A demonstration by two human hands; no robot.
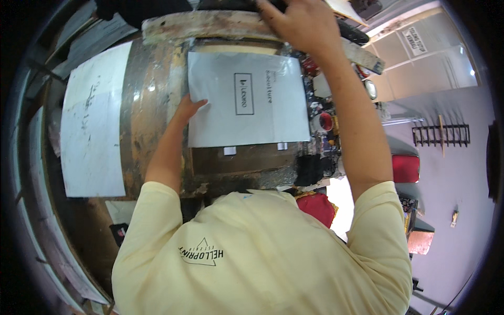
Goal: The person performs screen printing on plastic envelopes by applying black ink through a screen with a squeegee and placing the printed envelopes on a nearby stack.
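Note:
A large white sheet (220, 126) with a black rectangular frame and lettering printed on it lies over a worn work surface in front of me. At its left edge my left hand (192, 107) is closed, thumb on top and the other fingers hidden beneath. My right arm stretches far forward past the sheet. At the upper edge of the view, my right hand (299, 23) is over a stained wooden bar (215, 25) that runs across the back. Its fingers are partly cut off there, beside dark objects, so what it touches is unclear.
Another white sheet (94, 131) with handwriting lies on the left of the stained table (144, 113). Paint-covered containers, including a red-filled tub (324, 122), crowd the right side. Two small white tabs (230, 150) show below the sheet. A black rack (441, 135) is on the right wall.

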